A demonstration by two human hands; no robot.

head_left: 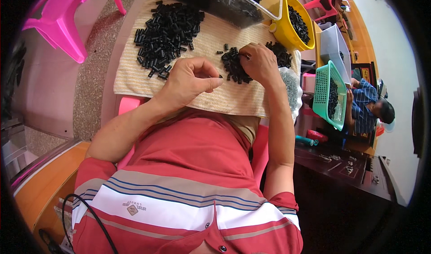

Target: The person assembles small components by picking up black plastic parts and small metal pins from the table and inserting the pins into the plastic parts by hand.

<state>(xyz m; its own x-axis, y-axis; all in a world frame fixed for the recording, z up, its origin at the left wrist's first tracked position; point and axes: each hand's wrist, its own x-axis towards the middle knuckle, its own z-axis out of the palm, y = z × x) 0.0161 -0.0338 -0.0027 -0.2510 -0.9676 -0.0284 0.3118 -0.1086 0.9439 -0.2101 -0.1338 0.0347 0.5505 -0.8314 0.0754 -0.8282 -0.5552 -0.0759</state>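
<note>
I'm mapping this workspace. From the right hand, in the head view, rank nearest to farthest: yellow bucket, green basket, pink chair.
From the right hand:
1. Yellow bucket, just beyond it, up and to the right.
2. Green basket, farther right, off the cloth.
3. Pink chair, far left on the floor.

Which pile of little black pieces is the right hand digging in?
The small pile in the middle of the beige mat. The right hand rests on it, while the bigger pile lies apart at the mat's left, untouched.
</note>
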